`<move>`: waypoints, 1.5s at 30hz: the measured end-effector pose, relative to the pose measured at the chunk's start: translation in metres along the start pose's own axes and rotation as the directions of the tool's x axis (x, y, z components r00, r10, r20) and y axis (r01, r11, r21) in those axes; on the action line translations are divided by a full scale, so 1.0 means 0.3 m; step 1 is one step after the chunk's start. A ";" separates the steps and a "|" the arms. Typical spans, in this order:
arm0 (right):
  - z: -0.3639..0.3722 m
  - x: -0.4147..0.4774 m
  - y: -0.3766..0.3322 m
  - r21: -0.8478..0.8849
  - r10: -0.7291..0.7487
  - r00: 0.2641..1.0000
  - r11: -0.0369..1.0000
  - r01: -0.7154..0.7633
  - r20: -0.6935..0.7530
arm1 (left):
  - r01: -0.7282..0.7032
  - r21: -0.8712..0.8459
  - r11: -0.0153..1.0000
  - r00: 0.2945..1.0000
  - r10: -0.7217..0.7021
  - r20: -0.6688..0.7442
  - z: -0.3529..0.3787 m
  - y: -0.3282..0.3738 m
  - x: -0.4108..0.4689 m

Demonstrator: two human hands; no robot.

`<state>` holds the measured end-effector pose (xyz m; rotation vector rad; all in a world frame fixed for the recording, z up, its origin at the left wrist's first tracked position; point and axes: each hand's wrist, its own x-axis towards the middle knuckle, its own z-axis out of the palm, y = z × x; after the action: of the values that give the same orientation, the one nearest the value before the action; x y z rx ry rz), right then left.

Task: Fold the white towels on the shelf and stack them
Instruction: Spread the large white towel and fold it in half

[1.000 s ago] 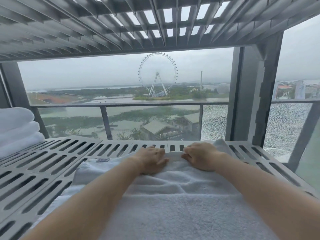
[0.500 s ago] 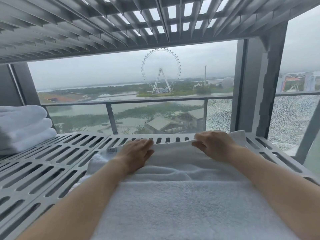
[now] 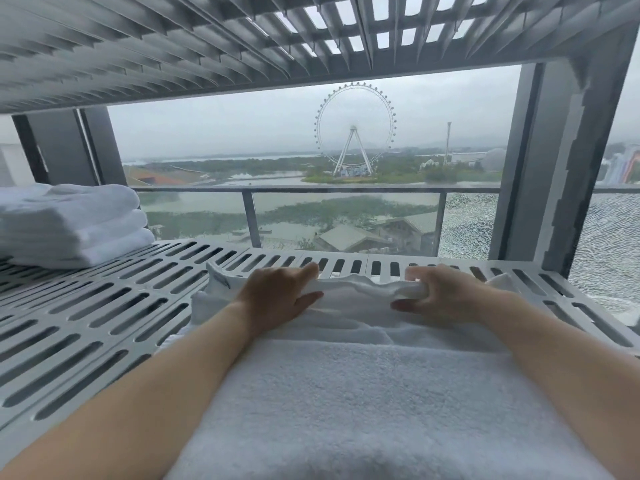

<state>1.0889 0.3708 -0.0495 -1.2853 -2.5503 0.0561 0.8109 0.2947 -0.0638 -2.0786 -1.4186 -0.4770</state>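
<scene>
A white towel (image 3: 367, 393) lies spread on the grey slotted shelf (image 3: 104, 317), running from the near edge to the back. My left hand (image 3: 280, 296) pinches its far edge left of centre. My right hand (image 3: 443, 296) pinches the same edge to the right. The edge is lifted slightly off the shelf between the two hands. A stack of folded white towels (image 3: 72, 226) sits at the far left of the shelf, apart from both hands.
Another slotted shelf (image 3: 207, 46) hangs low overhead. Grey uprights (image 3: 568, 168) stand at the back right and back left. Behind the shelf is a window with a glass railing (image 3: 311, 190).
Both hands went from resting flat near the towel's far edge to pinching it and raising it a little. They have spread further apart. The view has shifted so more of the left stack shows.
</scene>
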 end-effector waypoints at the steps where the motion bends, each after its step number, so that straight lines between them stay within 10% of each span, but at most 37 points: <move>1: -0.002 -0.010 -0.013 0.055 0.039 0.997 0.998 -0.042 0.064 | 0.072 -0.028 0.997 0.996 -0.070 0.061 -0.013 0.013 -0.005; 4: -0.005 -0.037 -0.044 0.062 0.069 0.988 0.995 -0.078 0.137 | 0.199 -0.053 0.978 0.904 -0.163 0.395 -0.027 0.039 -0.018; 7: 0.006 -0.061 -0.069 -0.017 0.040 0.996 0.999 -0.039 0.078 | 0.213 -0.098 0.972 0.883 -0.148 0.446 -0.047 0.045 -0.044; 22: 0.004 -0.271 -0.545 0.121 -0.045 0.997 0.992 0.037 0.067 | 0.177 0.083 0.981 0.912 -0.195 0.362 -0.415 -0.030 -0.462; 32: -0.095 -0.489 -0.794 -0.058 -0.093 0.993 0.994 0.088 -0.072 | 0.245 0.006 0.969 0.925 -0.236 0.297 -0.640 -0.024 -0.690; 45: -0.189 -0.437 -0.687 -0.386 0.043 0.958 0.909 -0.155 -0.284 | -0.038 0.268 0.963 0.982 -0.013 0.186 -0.642 -0.039 -0.406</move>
<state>1.0170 0.1375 0.0072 -1.4487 -2.3288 -0.6181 0.7596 0.0875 0.0173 -1.9471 -1.4825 -0.0760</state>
